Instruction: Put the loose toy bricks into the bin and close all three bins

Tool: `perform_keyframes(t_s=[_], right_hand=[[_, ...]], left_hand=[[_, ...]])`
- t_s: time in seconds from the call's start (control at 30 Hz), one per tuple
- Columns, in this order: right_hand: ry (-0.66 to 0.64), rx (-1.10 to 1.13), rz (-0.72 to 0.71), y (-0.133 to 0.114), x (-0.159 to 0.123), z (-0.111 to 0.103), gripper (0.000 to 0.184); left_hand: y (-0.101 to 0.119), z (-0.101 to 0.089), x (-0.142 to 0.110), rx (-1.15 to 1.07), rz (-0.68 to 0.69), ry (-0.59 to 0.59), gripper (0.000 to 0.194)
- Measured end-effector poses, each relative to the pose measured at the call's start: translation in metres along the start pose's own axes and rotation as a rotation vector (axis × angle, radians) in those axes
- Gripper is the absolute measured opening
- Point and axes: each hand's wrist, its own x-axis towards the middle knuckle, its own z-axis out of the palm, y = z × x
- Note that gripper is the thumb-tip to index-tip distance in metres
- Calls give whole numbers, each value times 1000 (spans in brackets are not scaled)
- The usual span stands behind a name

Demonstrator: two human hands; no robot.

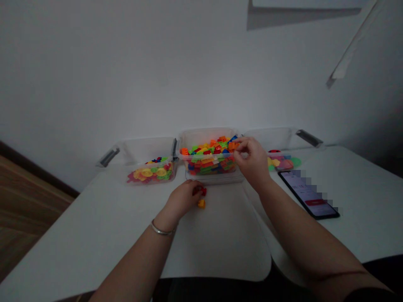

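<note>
A clear plastic box stands at the back of the white table, heaped with small bricks in orange, green, red, yellow and blue. My left hand rests low on the table in front of the box, its fingertips closed on a red plastic brick. Just beside those fingers, an orange-yellow brick lies on the tabletop. My right hand is raised at the box's right rim, fingers curled by an orange brick. Whether they grip it is hidden.
Left of the middle box, a clear box holds yellow, pink and green pieces. To the right, another clear box holds pastel pieces. A smartphone with a lit screen lies on the table at right. A wall rises behind; wooden floor shows at left.
</note>
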Motion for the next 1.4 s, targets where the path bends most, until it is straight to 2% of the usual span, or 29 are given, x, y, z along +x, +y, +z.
perform_keyframes(t_s=[0.1, 0.23, 0.33, 0.47, 0.6, 0.9, 1.0, 1.07, 1.13, 1.3, 1.4], right_hand=[[-17, 6, -1, 2, 1, 7, 12], [-138, -4, -43, -5, -3, 15, 9], [-230, -104, -82, -9, -7, 18, 13], [-325, -237, -119, -12, -12, 17, 29], [-410, -270, -180, -13, -14, 15, 30], [-317, -123, -131, -9, -12, 12, 43], [-246, -46, -126, -15, -10, 7, 32], [-252, 0, -140, -22, -11, 4, 22], [-378, 35, -147, -29, -15, 5, 17], [-850, -44, -77, -31, -37, 21, 17], [-966, -58, -48, -25, -47, 30, 18]], left_hand=[[1, 0, 0, -15, -11, -2, 27], [1, 1, -1, -10, 1, 12, 29], [0, 3, 0, 9, -10, 19, 30], [1, 2, 1, 17, -11, 5, 29], [3, 1, 0, -6, 6, -6, 28], [-4, 5, 1, -55, 29, 44, 29], [-4, 5, 2, -66, 22, 56, 28], [-3, 3, 3, -73, 8, 38, 29], [-2, 2, 4, -79, -3, 20, 30], [-1, 0, 4, -79, 40, -9, 31], [-1, -1, 3, -42, 57, -4, 29]])
